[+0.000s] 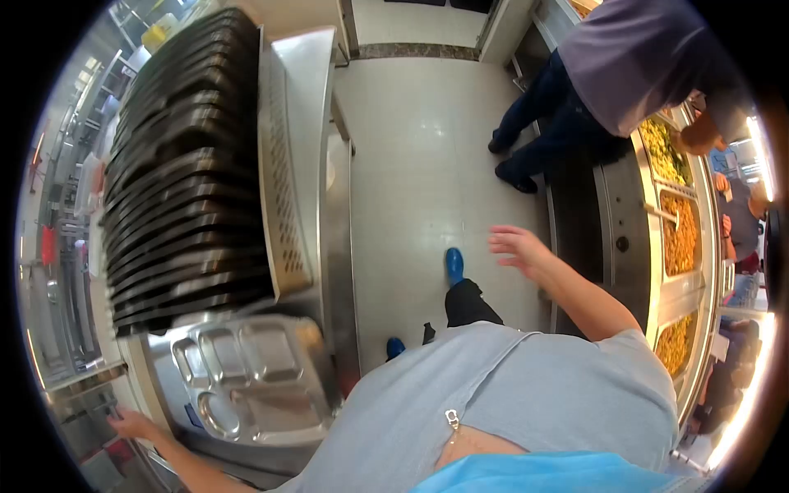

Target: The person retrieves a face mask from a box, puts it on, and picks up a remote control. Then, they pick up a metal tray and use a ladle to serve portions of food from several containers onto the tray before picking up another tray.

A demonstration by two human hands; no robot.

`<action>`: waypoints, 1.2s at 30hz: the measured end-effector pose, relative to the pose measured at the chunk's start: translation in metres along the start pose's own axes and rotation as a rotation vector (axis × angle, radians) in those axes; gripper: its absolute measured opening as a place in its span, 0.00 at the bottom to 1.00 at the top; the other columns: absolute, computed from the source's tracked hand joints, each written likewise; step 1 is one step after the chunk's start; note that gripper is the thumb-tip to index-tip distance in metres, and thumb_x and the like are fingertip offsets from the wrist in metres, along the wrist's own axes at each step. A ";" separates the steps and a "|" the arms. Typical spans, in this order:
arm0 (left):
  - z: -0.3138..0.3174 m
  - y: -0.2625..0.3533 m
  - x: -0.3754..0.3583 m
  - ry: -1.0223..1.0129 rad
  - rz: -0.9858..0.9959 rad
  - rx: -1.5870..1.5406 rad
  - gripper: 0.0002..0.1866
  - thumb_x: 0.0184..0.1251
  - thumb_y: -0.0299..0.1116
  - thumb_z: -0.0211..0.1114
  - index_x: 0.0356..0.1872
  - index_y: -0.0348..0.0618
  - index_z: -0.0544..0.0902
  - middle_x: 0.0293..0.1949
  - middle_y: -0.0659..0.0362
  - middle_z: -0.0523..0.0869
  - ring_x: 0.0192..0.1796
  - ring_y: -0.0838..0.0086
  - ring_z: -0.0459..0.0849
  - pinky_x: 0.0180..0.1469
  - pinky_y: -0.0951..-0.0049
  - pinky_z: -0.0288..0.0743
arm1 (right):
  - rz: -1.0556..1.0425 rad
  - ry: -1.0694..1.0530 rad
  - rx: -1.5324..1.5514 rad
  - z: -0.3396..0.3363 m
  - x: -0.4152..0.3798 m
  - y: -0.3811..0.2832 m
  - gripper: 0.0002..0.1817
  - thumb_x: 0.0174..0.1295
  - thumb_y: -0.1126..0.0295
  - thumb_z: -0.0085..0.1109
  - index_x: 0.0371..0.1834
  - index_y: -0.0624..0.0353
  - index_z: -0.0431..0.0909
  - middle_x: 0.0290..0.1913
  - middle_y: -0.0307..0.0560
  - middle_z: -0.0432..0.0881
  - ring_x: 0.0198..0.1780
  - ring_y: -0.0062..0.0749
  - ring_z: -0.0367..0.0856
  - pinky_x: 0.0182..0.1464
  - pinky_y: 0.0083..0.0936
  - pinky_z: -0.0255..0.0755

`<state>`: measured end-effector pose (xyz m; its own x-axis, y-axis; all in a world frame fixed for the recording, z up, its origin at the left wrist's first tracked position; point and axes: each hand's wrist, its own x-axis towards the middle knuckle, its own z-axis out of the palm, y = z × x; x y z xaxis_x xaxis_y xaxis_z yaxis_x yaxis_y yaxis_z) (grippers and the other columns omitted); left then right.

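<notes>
My right hand hangs in the air over the floor with its fingers stretched out and slightly apart, holding nothing. At the lower left my left hand reaches past the counter edge, its fingers extended and nothing visible in them. Nearest to it on the counter is a stack of metal compartment trays, the top one showing several hollows. Behind these, a long row of dark trays stands packed close together. Alongside the row is a perforated metal panel.
A person in a grey-purple top stands at the serving counter on the right. Food pans with vegetables and other food line that counter, one with a utensil. More people are beyond it. The tiled floor runs between the counters to a doorway.
</notes>
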<state>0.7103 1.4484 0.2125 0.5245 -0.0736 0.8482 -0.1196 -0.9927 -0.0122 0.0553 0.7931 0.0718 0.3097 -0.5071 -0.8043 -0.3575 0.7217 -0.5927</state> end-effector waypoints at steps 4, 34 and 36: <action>-0.098 0.150 0.089 0.267 -0.153 -0.225 0.20 0.65 0.41 0.53 0.48 0.33 0.76 0.46 0.45 0.80 0.49 0.58 0.79 0.51 0.63 0.71 | -0.187 0.087 0.014 -0.099 0.072 -0.093 0.19 0.55 0.65 0.58 0.51 0.55 0.72 0.42 0.37 0.76 0.43 0.24 0.73 0.42 0.27 0.67; 0.463 1.582 0.161 -1.086 -0.932 -1.246 0.38 0.66 0.52 0.47 0.69 0.41 0.44 0.70 0.51 0.50 0.69 0.57 0.54 0.67 0.54 0.47 | -0.360 0.278 0.152 -0.245 0.713 -0.901 0.15 0.58 0.68 0.54 0.49 0.56 0.73 0.36 0.38 0.79 0.33 0.20 0.76 0.32 0.19 0.69; 0.528 1.604 0.167 -1.083 -1.187 -1.351 0.38 0.66 0.54 0.46 0.67 0.36 0.50 0.67 0.50 0.56 0.65 0.54 0.60 0.65 0.51 0.53 | -0.454 0.155 0.040 -0.178 0.746 -1.001 0.16 0.58 0.68 0.54 0.50 0.56 0.73 0.37 0.38 0.79 0.35 0.19 0.75 0.34 0.18 0.68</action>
<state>1.0510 -0.2063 0.0551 0.8980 -0.1141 -0.4249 0.4317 0.0412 0.9011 0.4872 -0.3916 0.0573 0.2909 -0.8372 -0.4632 -0.1816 0.4270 -0.8858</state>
